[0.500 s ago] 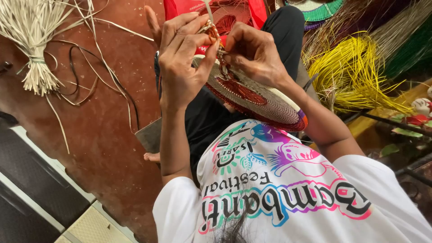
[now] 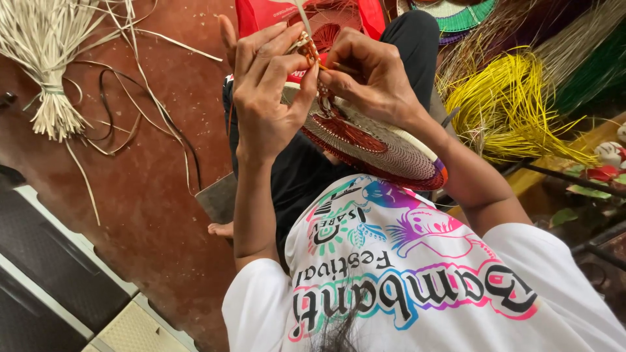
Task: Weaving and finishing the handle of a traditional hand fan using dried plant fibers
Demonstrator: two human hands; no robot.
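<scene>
Sitting over a red floor [image 2: 150,215], the person holds a round woven disc [image 2: 375,146] up above the lap, tilted, with both hands at its top edge. The left hand [image 2: 267,98] pinches the rim with thumb and fingers closed on it, and the right hand [image 2: 368,75] pinches a thin strip [image 2: 304,23] right beside it, so the two hands almost touch. A pale straw bundle [image 2: 45,58] lies far to the left, and yellow straw [image 2: 505,104] sits close on the right.
</scene>
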